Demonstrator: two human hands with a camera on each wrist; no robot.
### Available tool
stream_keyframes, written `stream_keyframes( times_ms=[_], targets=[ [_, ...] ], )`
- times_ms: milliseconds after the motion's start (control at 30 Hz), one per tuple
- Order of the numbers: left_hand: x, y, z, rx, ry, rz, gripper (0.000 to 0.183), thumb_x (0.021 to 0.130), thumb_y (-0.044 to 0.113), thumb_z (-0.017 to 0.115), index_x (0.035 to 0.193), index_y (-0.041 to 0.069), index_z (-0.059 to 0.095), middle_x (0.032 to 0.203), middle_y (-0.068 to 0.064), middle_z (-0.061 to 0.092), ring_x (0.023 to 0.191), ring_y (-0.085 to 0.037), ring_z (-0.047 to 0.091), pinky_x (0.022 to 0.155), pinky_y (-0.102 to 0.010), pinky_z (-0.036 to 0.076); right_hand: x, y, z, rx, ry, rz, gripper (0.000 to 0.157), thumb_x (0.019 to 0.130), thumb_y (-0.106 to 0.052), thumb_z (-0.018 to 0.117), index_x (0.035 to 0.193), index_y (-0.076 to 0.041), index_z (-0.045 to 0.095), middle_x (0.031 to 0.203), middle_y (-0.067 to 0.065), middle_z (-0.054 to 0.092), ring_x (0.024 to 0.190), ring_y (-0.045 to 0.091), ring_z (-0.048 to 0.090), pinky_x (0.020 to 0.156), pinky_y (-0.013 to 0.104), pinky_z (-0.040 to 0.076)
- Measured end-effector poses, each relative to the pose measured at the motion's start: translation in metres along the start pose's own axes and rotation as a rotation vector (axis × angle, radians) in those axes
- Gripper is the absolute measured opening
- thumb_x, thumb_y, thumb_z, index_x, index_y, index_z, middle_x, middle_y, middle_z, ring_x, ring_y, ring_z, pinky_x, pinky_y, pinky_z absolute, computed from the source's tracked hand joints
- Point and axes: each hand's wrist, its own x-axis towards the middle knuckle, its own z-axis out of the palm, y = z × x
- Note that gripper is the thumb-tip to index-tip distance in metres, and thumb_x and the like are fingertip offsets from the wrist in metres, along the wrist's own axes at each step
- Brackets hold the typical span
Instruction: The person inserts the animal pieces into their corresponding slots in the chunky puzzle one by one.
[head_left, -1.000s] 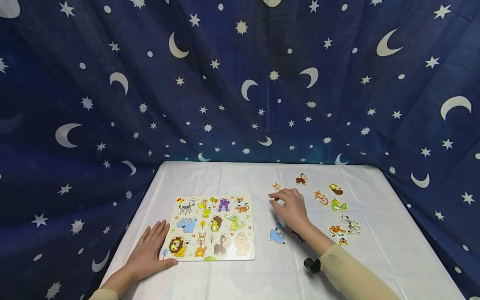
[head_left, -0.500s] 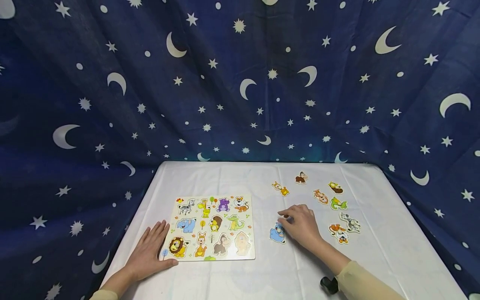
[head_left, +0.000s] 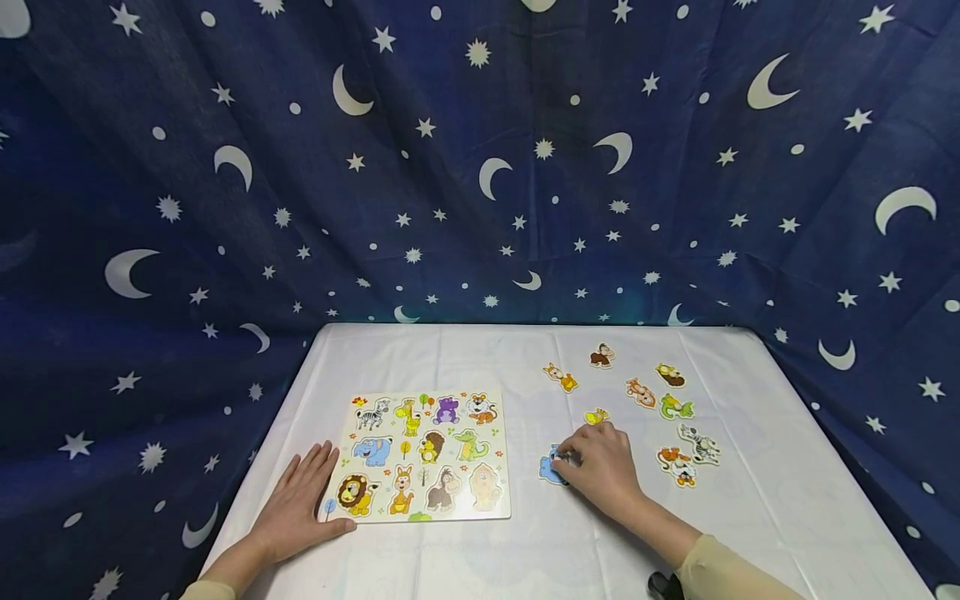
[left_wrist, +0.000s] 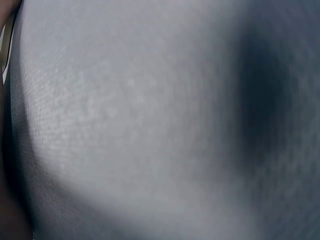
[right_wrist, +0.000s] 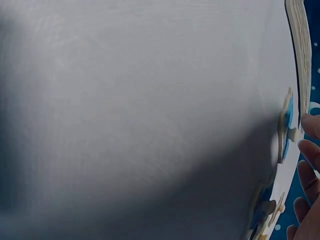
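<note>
In the head view, the left hand [head_left: 296,504] rests flat with fingers spread at the left edge of the puzzle board [head_left: 415,460], and the right hand [head_left: 603,467] is over the blue elephant piece [head_left: 547,468], which lies right of the board on the white cloth [head_left: 450,354]. The left wrist view is mostly blurred cloth. In the right wrist view, thumb and forefinger stand parted around the piece's knob [right_wrist: 293,134] — no grip shows — so pinching it squarely would likely lift the piece level.

Right grip [head_left: 602,467] lower, over blue piece [head_left: 549,472]; yellow piece [head_left: 597,416] uncovered.
</note>
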Motion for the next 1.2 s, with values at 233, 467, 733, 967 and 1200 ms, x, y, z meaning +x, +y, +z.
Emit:
stream_keyframes(
  times_ms=[233,467,733,967,1200],
  targets=[
    [0.000,-0.002,0.000,-0.009,-0.027,-0.013,0.120,0.074,0.078,0.071,0.158,0.001,0.034,0.163,-0.021,0.032,0.153,-0.035,0.020,0.126,-0.040,-0.001,-0.003,-0.001,0.004,-0.040,0.010,0.005,0.020,0.073,-0.038,0.091,0.073,-0.029,0.073,0.081,-0.013,0.058,0.095,0.022,0.052,0.088,0.047,0.040],
    [0.000,-0.001,0.001,-0.012,-0.023,-0.016,0.120,0.074,0.079,0.071,0.158,0.001,0.035,0.162,-0.021,0.033,0.153,-0.033,0.020,0.126,-0.039,-0.001,-0.004,0.001,0.006,-0.057,0.006,0.015,0.022,0.073,-0.039,0.091,0.071,-0.028,0.072,0.080,-0.013,0.057,0.093,0.022,0.052,0.085,0.047,0.041],
    [-0.001,-0.001,0.000,-0.013,-0.006,-0.002,0.120,0.073,0.078,0.072,0.157,0.001,0.036,0.162,-0.021,0.033,0.153,-0.033,0.020,0.126,-0.040,0.000,-0.004,0.005,0.011,-0.053,0.025,0.014,0.021,0.072,-0.039,0.092,0.072,-0.028,0.073,0.079,-0.014,0.057,0.090,0.019,0.051,0.082,0.044,0.041],
    [-0.001,-0.002,0.001,-0.006,-0.007,-0.003,0.120,0.073,0.078,0.072,0.158,0.001,0.036,0.162,-0.021,0.033,0.153,-0.033,0.019,0.126,-0.040,0.000,0.003,0.005,0.009,-0.031,0.067,-0.018,0.017,0.073,-0.031,0.092,0.074,-0.026,0.076,0.078,-0.014,0.056,0.087,0.018,0.050,0.081,0.043,0.041],
    [0.000,0.000,0.001,0.001,-0.002,-0.007,0.119,0.073,0.077,0.073,0.157,0.001,0.036,0.162,-0.020,0.034,0.152,-0.034,0.022,0.126,-0.040,0.001,0.020,0.008,0.006,-0.025,0.039,-0.067,0.009,0.077,-0.024,0.088,0.079,-0.025,0.079,0.079,-0.014,0.059,0.087,0.018,0.051,0.079,0.041,0.041]
  ],
)
